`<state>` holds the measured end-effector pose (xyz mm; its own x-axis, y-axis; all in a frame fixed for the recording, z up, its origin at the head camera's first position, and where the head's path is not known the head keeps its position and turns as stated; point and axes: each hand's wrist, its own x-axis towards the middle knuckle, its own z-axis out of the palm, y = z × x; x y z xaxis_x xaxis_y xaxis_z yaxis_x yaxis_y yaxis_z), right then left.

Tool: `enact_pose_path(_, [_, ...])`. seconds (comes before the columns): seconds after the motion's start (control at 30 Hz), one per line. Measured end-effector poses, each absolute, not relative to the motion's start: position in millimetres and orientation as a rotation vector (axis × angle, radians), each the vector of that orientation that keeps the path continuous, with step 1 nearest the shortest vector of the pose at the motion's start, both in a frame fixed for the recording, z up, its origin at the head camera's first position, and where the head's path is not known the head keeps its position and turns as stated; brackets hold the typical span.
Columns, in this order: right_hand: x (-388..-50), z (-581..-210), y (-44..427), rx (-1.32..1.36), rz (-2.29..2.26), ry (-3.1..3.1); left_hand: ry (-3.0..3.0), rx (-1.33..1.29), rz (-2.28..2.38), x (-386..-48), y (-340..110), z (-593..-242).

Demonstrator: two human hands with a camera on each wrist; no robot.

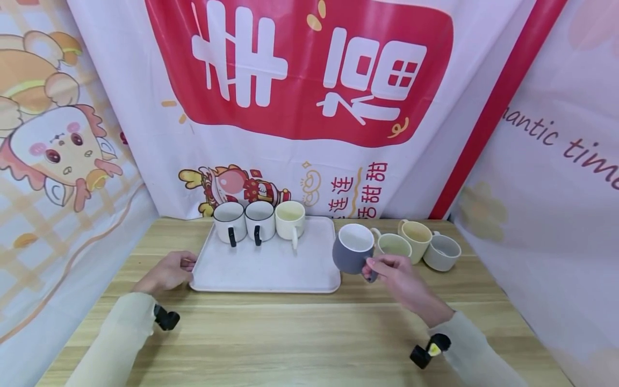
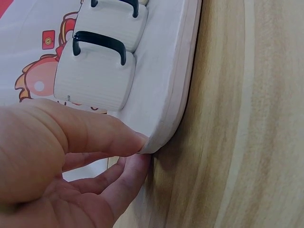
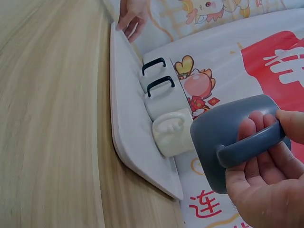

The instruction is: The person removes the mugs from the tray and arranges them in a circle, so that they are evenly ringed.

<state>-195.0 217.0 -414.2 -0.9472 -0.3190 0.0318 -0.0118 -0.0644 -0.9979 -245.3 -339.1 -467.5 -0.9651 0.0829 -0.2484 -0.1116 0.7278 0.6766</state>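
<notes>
My right hand (image 1: 394, 277) grips the handle of a dark grey mug (image 3: 228, 128) with a white inside. In the head view that mug is held up by the right end of a white tray (image 1: 261, 274). My left hand (image 1: 171, 271) pinches the tray's left edge near the front corner, thumb (image 2: 107, 135) above and fingers below. Along the tray's back left stand two white mugs (image 1: 229, 223) (image 1: 260, 221) with black handles, and beside them a cream mug (image 1: 290, 221). All three handles point toward the front.
Right of the tray, on the wooden table (image 1: 309, 338), stand a pale green mug (image 1: 394, 245), a yellowish mug (image 1: 416, 239) and a light grey cup (image 1: 442, 251). Printed cloth (image 1: 300, 129) hangs behind and at both sides.
</notes>
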Motion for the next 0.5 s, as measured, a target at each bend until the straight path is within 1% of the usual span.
enact_pose_path(0.2, [-184.4,-412.8,257.0,-0.511,-2.085,1.968,2.673,-0.034,1.067,-245.7,-340.2,-468.6])
enact_pose_path(0.5, [-166.7,-411.8,318.6,-0.699,-2.127,1.676,2.681,-0.012,1.055,-244.9,-339.8,-465.5])
